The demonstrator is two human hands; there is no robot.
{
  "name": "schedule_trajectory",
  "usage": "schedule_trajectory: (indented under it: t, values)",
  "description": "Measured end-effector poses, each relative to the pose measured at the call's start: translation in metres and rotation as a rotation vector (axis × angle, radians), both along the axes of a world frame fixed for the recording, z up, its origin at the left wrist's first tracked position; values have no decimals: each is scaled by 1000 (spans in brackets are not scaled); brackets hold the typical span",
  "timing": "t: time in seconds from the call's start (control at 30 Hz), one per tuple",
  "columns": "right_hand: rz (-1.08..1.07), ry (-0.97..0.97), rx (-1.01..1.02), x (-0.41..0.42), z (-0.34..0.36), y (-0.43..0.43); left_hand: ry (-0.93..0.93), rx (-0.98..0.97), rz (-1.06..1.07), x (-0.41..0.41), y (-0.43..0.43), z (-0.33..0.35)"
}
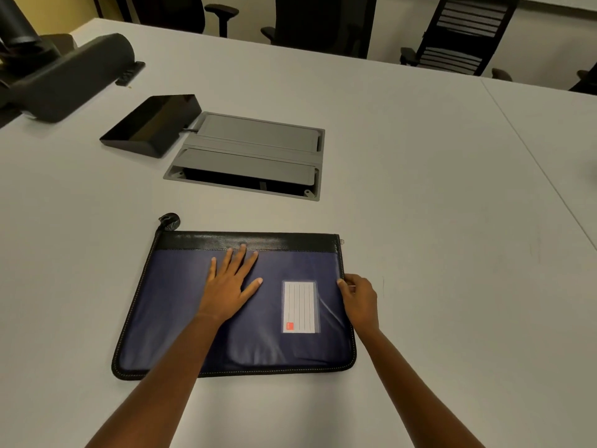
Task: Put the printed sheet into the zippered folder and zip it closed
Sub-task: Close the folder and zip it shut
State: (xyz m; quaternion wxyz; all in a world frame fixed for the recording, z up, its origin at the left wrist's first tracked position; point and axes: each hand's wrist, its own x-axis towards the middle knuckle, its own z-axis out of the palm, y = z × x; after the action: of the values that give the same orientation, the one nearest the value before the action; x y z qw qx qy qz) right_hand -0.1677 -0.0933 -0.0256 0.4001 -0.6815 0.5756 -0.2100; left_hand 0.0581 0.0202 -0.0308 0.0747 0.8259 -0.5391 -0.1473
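A dark blue zippered folder [181,318] with a black top band and black zip edging lies flat on the white table, near the front. A lined white label card [299,306] sits in a clear pocket on its face. My left hand [230,286] rests flat on the folder, fingers spread, pressing it down. My right hand [359,297] is at the folder's right edge, fingers pinched on a small metal zipper pull there. The printed sheet is not visible anywhere.
A grey cable box [248,155] is set into the table [420,205] behind the folder, its front flap ajar. A black angled device [151,124] stands left of it, and a dark monitor arm [64,79] sits at far left. Office chairs [458,30] line the far side.
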Motion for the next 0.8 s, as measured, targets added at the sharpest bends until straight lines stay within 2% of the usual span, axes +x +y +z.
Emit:
schedule_trajectory:
  t: [0.27,0.37,0.47,0.57,0.8]
  values:
    - [-73,14,12,-16,9,31,54,9,289,36,49,9]
    - [-87,35,18,-18,12,39,68,20,459,47,65,15]
    - [-122,46,33,-18,15,46,177,12,657,52,75,23]
    - [-155,42,57,-16,17,50,253,-13,711,52,73,29]
    - [-142,106,126,-9,23,31,397,-287,864,61,74,41]
